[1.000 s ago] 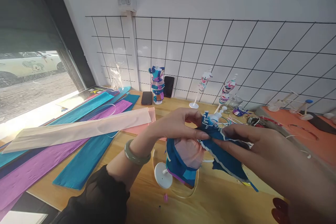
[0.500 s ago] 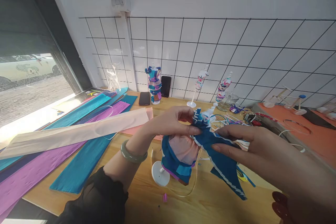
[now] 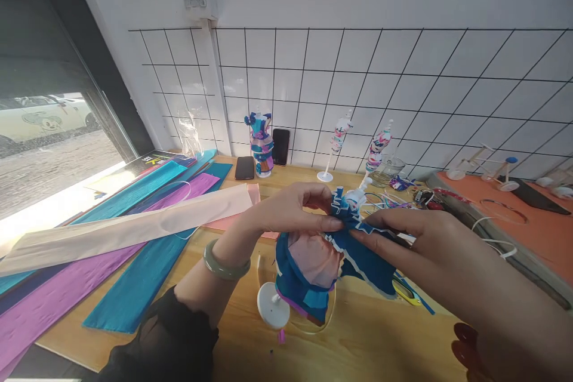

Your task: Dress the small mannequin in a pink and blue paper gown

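Head camera: Both hands work at a tilted dress form (image 3: 356, 197) above a wooden table (image 3: 371, 352), in what looks like the pleating and fitting of a blue strip (image 3: 369, 265) at its waist. The left hand (image 3: 298, 209) holds a narrow pinch, thumb and forefinger closed on the strip's gathered end, just beside the form's upper body. The right hand (image 3: 425, 236) pinches the same strip a little farther along, thumb below and fingers above, while the loose, pale-edged length hangs beside the pink-and-blue skirt (image 3: 313, 259). The next move appears to call for a steady left grip, so that the folds do not slip, and a small tuck or pull from the right. The form's waist is hidden behind fingers and fabric, and whether anything fastens the strip there cannot be told. Its white base (image 3: 273, 305) shows at lower left, though whether it touches the table is unclear. A yellow tool (image 3: 406, 292) is partly covered beyond the right hand. Red shapes (image 3: 465, 343) near the bottom edge are hard to make out; both forearms run out of frame.
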Motion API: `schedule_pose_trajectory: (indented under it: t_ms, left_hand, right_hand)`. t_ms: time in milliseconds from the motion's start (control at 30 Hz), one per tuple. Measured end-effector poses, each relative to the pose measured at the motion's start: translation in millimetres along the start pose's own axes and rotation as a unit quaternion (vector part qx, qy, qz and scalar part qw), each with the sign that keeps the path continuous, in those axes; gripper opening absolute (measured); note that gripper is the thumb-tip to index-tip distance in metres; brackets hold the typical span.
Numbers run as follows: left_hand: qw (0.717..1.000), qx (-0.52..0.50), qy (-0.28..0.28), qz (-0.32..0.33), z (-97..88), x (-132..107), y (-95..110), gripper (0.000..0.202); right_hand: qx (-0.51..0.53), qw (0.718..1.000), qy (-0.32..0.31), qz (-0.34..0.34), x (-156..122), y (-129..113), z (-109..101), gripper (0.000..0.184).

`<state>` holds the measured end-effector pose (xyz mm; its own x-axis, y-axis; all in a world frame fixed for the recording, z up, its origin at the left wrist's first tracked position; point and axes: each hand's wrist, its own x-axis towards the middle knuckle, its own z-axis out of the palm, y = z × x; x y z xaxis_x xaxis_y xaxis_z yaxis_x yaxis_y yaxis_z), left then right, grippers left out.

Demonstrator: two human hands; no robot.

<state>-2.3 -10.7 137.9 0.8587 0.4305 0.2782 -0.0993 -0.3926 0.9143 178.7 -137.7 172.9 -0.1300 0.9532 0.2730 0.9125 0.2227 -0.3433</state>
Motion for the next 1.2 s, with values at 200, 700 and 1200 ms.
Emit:
schedule_pose_trajectory:
  t_ms: [200, 700, 1200]
  left_hand:
    - [1.000, 0.018, 0.002, 0.006, 1.4, 0, 0, 0.022]
    - [0.999, 0.049, 0.008, 0.006, 4.4, -1, 3, 0.019]
    - [0.998, 0.052, 0.043, -0.006, 12.0, 0, 6, 0.036]
  right_hand:
    - [-0.017, 1.000, 0.003, 0.009, 0, -2, 2, 0.040]
    - [-0.048, 0.998, 0.040, 0.011, -1, 0, 4, 0.035]
    - [-0.049, 0.997, 0.053, 0.023, 1, -2, 6, 0.028]
